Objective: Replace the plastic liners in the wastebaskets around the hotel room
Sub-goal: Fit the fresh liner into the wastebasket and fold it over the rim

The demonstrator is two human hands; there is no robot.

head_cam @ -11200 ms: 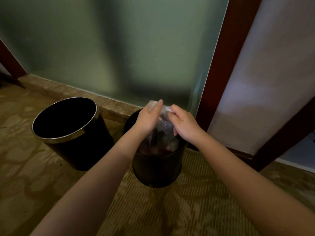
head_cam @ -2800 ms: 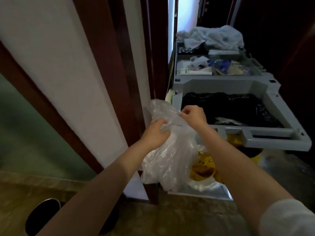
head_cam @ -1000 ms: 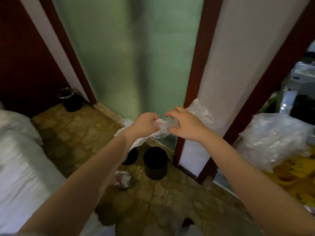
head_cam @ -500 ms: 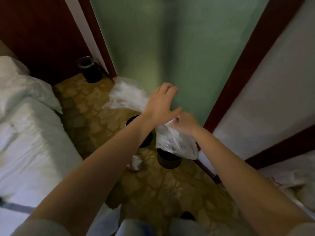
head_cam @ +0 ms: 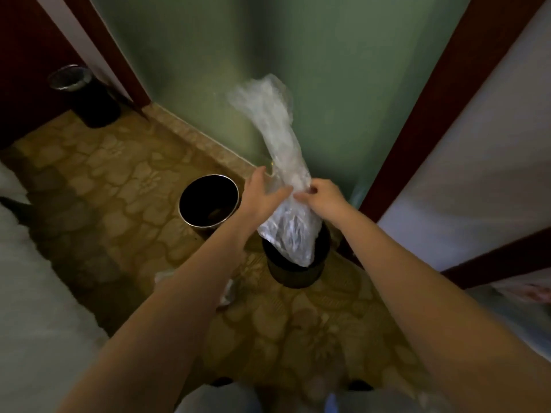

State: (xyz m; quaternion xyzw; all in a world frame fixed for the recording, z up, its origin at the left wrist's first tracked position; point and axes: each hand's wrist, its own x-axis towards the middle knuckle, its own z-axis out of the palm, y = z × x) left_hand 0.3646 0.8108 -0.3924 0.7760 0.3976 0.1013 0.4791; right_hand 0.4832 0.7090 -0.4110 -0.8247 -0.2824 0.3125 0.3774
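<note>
Head view, looking down at the carpeted floor (head_cam: 119,180). My right hand (head_cam: 323,198) pinches a clear plastic liner (head_cam: 283,150) with curled fingers. My left hand (head_cam: 264,195) lies against it with fingers straight, gripping nothing. The liner billows upward in front of the green glass panel (head_cam: 343,70), and its lower end hangs over the mouth of the near wastebasket (head_cam: 298,274). A second wastebasket (head_cam: 208,201) stands just to the left, and a third wastebasket (head_cam: 82,93) stands well apart in the far corner. The bed (head_cam: 35,293) lies at left.
</note>
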